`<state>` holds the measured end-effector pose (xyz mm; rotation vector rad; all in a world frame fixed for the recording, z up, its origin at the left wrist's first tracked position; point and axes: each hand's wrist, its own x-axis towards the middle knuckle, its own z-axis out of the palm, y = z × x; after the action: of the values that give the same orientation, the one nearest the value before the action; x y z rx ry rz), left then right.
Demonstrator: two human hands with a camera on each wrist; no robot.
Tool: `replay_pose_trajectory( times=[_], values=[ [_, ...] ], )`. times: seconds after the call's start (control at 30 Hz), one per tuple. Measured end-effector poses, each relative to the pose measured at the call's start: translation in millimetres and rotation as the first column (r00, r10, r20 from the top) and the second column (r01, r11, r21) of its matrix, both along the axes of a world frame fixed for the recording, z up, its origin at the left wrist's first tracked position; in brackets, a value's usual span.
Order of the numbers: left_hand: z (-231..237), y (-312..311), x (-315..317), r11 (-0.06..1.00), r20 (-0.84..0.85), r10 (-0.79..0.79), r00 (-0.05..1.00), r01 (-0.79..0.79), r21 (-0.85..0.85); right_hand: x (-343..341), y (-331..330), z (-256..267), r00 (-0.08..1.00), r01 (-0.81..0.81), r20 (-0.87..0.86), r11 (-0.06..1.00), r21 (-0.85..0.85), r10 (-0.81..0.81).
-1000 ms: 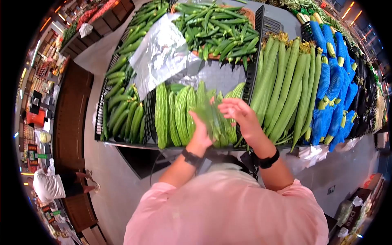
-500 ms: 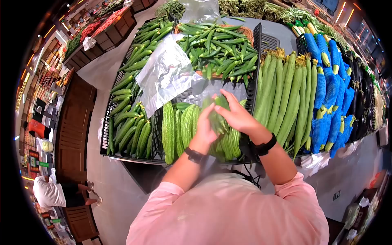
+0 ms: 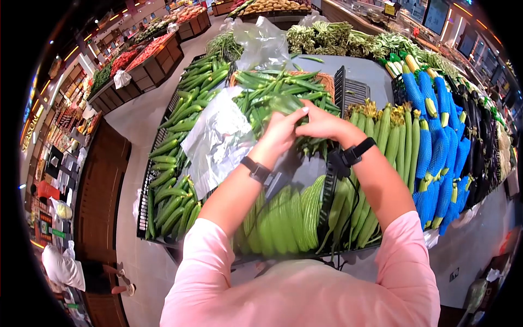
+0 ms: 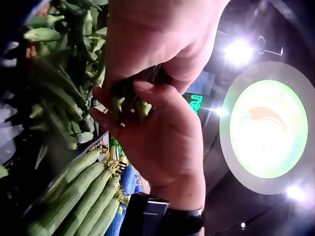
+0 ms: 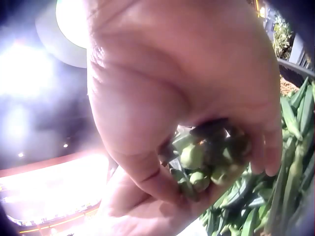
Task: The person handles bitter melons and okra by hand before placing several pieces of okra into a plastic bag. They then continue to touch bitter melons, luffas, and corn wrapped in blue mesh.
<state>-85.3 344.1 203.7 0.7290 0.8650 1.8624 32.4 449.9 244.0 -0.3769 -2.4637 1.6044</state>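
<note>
Both hands hold a bunch of okra between them, its cut stem ends showing in the right wrist view. My left hand grips it from the left and my right hand from the right, fingers curled and the two hands touching. In the head view the bunch is a green blur beyond the fingers, over the loose okra pile in a woven basket. Part of the bunch is hidden by the hands. Nearer the body, pale ribbed bitter melons lie in a row below the forearms.
A crumpled clear plastic bag lies left of the hands, over long green vegetables in a black crate. Another plastic bag is behind the basket. Rightward lie long gourds, blue-netted vegetables and dark eggplants.
Both hands have moved forward with the okra, from over the bitter melons to over the okra basket. The head view has tilted up, showing more of the far displays.
</note>
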Motion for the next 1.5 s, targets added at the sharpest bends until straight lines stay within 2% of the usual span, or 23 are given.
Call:
replay_pose_trajectory(
  times=[0.1, 0.13, 0.2, 0.23, 0.27, 0.33, 0.37, 0.43, 0.47, 0.5, 0.6, 0.63, 0.73, 0.77, 0.8, 0.83, 0.9, 1.07, 1.17, 1.27, 1.3, 1.4, 1.5],
  values=[
    [15, 52, -13, 0.999, -0.007, 0.05, 0.999, -0.05, 0.018, -16, 37, 20, 0.993, 0.079, -0.091, 0.995, 0.063, -0.073],
    [24, 70, -12, 0.992, 0.054, 0.123, 0.991, -0.124, 0.034, -22, 52, 28, 0.99, 0.09, -0.119, 0.98, 0.177, -0.07],
    [31, 104, -34, 0.994, 0.104, 0.085, 0.991, -0.078, -0.071, -35, 82, 35, 0.977, 0.205, -0.151, 0.88, 0.428, -0.153],
    [34, 119, -42, 0.994, 0.118, 0.098, 0.988, -0.091, -0.061, -38, 94, 38, 0.98, 0.185, -0.151, 0.878, 0.442, -0.13],
    [38, 131, -54, 0.983, 0.175, 0.119, 0.977, -0.092, -0.157, -45, 108, 36, 0.977, 0.192, -0.18, 0.848, 0.493, -0.116],
    [50, 132, -57, 0.991, 0.24, 0.12, 0.963, -0.101, -0.089, -56, 125, 23, 0.969, 0.206, -0.233, 0.787, 0.581, -0.081],
    [49, 125, -56, 0.989, 0.267, 0.117, 0.957, -0.088, -0.115, -55, 133, 13, 0.988, 0.151, -0.129, 0.763, 0.629, -0.089],
    [48, 96, -53, 0.984, 0.305, 0.111, 0.946, -0.062, -0.165, -66, 137, -23, 0.978, 0.15, 0.029, 0.79, 0.595, -0.208],
    [56, 74, -47, 0.951, 0.226, 0.118, 0.967, -0.045, -0.304, -72, 137, -38, 0.958, 0.16, 0.107, 0.806, 0.57, -0.266],
    [48, 62, -50, 0.949, 0.244, 0.146, 0.959, -0.066, -0.307, -70, 135, -36, 0.955, 0.181, 0.085, 0.785, 0.592, -0.284],
    [39, 44, -52, 0.925, 0.261, 0.221, 0.94, -0.117, -0.361, -67, 132, -30, 0.99, 0.104, 0.008, 0.77, 0.63, -0.141],
    [41, 42, -51, 0.917, 0.26, 0.237, 0.936, -0.127, -0.379, -66, 126, -26, 0.984, 0.108, 0.048, 0.782, 0.614, -0.174],
    [13, 54, -77, 0.954, 0.309, 0.211, 0.927, -0.128, -0.27, -56, 118, -15, 0.987, 0.082, 0.06, 0.784, 0.616, -0.151],
    [-7, 59, -90, 0.951, -0.009, 0.187, 0.982, -0.184, -0.249, -57, 122, -25, 0.99, 0.128, -0.029, 0.767, 0.629, -0.141],
    [-26, 64, -103, 0.94, -0.321, 0.195, 0.927, -0.271, -0.209, -53, 117, -22, 0.985, 0.137, -0.021, 0.704, 0.697, -0.17],
    [-9, 58, -80, 0.928, -0.29, 0.262, 0.92, -0.323, -0.185, -52, 120, -27, 0.984, 0.111, 0.02, 0.694, 0.711, -0.178],
    [35, 46, -38, 0.896, 0.017, 0.39, 0.921, -0.375, -0.236, -49, 116, -32, 0.979, 0.092, 0.058, 0.674, 0.733, -0.197],
    [20, 31, -43, 0.924, 0.016, 0.283, 0.959, -0.268, -0.272, -26, 94, -24, 0.96, 0.045, 0.131, 0.6, 0.799, -0.247],
    [6, 20, -42, 0.928, 0.061, 0.29, 0.955, -0.265, -0.262, -16, 81, -26, 0.946, 0.162, 0.035, 0.564, 0.81, -0.322],
    [8, -5, -28, 0.966, -0.123, 0.175, 0.977, -0.195, -0.172, 6, 56, -14, 0.945, 0.13, 0.076, 0.58, 0.804, -0.318],
    [13, -10, -23, 0.96, 0.053, 0.204, 0.978, -0.189, -0.209, 13, 46, -12, 0.932, 0.082, 0.135, 0.556, 0.827, -0.337],
    [-8, -29, -11, 0.949, 0.018, 0.192, 0.981, -0.181, -0.257, 42, 16, -31, 0.937, 0.125, 0.146, 0.696, 0.707, -0.317],
    [-47, -36, -5, 0.936, 0.029, 0.169, 0.985, -0.151, -0.317, 75, -28, -37, 0.953, 0.139, 0.105, 0.722, 0.678, -0.283]
  ],
)
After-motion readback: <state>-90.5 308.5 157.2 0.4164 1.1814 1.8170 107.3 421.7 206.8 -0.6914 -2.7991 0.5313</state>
